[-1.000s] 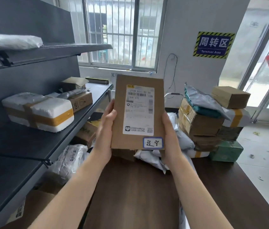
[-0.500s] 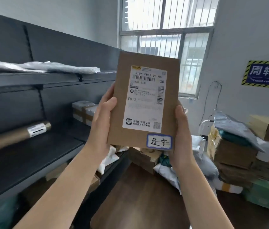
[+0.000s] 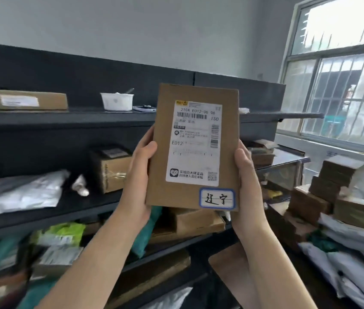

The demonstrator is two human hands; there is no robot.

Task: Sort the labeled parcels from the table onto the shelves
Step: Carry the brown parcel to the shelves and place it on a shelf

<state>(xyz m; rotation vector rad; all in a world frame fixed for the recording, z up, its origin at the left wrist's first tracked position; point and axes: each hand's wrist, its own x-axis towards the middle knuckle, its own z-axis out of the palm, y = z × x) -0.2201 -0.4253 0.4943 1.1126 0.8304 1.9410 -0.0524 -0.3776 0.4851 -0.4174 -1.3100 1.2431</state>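
I hold the parcel [image 3: 193,148] upright before the shelves [image 3: 65,118], left hand [image 3: 137,175] gripping its left edge, right hand [image 3: 247,181] its right edge, label [image 3: 195,142] facing me

Daylight glares white through the window [image 3: 341,70], while the lower-left shelves [image 3: 42,219] smear with motion blur.

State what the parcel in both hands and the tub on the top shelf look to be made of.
Parcel: brown cardboard, matte; flat creased edges, with a glossy white paper label stuck on. Tub: probably white plastic, smooth and slightly shiny with a rolled rim; too small to be sure.
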